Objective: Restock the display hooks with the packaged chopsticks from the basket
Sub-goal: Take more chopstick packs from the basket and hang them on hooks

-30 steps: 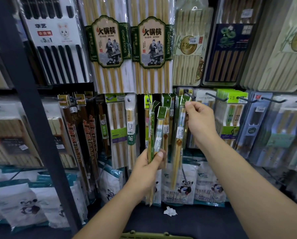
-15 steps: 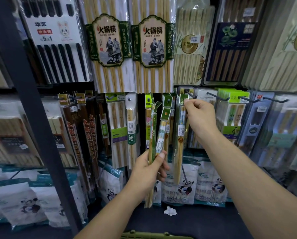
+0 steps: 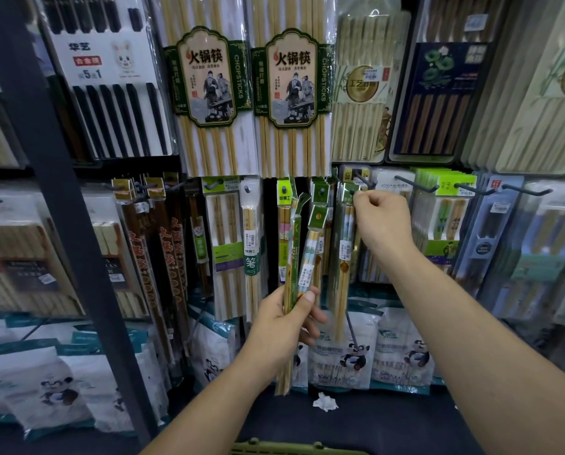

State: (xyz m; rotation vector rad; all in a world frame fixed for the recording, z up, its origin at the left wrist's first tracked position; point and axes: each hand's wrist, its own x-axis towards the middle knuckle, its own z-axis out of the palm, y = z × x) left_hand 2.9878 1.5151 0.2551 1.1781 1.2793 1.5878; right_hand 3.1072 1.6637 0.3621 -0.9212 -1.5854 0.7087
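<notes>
Holds in the left hand (image 3: 284, 326), near 6 o'clock, a bunch of spare packs (image 3: 304, 257), fingers and thumb curled round their lower halves. Pinches with the right hand (image 3: 381, 224), near 2 o'clock, the top of one pack (image 3: 345, 247) right at its hook (image 3: 361, 182). Probably light, stiff lengthwise, slick in film; best taken by the card top beside the hole. Shows only the basket (image 3: 294, 449) rim at the 6 o'clock edge.

"火锅筷" and "CHOPSTICKS" on two green-banded packs (image 3: 208, 77); "华艺" on white pack (image 3: 110, 60).
</notes>
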